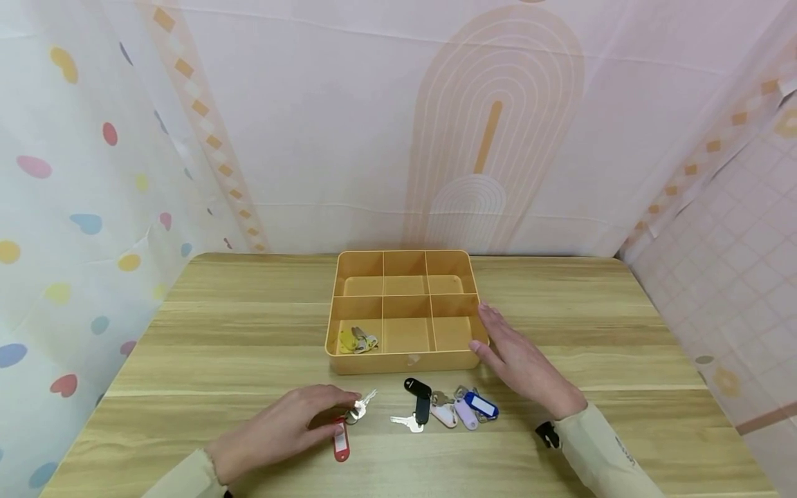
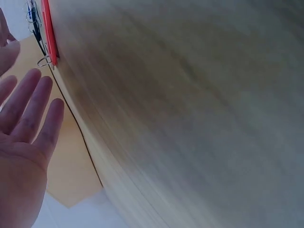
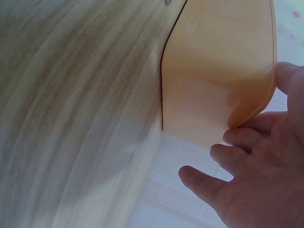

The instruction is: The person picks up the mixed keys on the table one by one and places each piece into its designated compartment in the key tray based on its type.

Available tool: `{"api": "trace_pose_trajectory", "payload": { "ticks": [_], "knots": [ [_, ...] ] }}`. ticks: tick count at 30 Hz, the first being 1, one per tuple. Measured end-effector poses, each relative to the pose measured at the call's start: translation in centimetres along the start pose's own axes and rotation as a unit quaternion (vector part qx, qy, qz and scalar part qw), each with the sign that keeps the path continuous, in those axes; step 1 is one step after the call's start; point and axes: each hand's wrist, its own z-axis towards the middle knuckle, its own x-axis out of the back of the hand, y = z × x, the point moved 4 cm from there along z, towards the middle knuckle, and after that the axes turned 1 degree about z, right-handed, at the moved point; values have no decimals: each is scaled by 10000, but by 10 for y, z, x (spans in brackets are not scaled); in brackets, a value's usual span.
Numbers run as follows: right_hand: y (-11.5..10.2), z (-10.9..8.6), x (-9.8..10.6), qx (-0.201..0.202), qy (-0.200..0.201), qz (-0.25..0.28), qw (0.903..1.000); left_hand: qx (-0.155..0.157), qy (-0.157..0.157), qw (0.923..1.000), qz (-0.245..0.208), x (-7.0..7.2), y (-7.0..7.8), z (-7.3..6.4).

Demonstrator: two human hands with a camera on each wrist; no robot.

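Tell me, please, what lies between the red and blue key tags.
The head view shows two black key tags, a pink key tag, a lilac key tag and some keys.

Legible text: none. Red key tag (image 1: 341,453), blue key tag (image 1: 481,405): white labels (image 1: 339,438), unreadable. Right sleeve (image 1: 604,449): small dark marking (image 1: 625,450), unreadable.

Your compartment tray (image 1: 373,364) is smooth, semi-gloss plastic; silver key (image 1: 360,409), shiny metal; red key tag (image 1: 342,448), plastic; tabletop (image 1: 249,311), wood-grained, low-sheen; your right sleeve (image 1: 598,446), matt cloth.
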Motion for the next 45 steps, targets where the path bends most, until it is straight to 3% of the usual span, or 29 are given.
{"api": "trace_pose_trajectory", "payload": {
  "ticks": [12,32,45],
  "knots": [
    [0,0,0,5,-2,-3,10000,-448,41,9987,-219,-2,-5,4],
    [0,1,0,-34,0,30,10000,-400,121,9991,-60,-6,-6,8],
    [1,1,0,-15,5,39,10000,-581,536,9968,-103,-3,-4,6]
  ]
}}
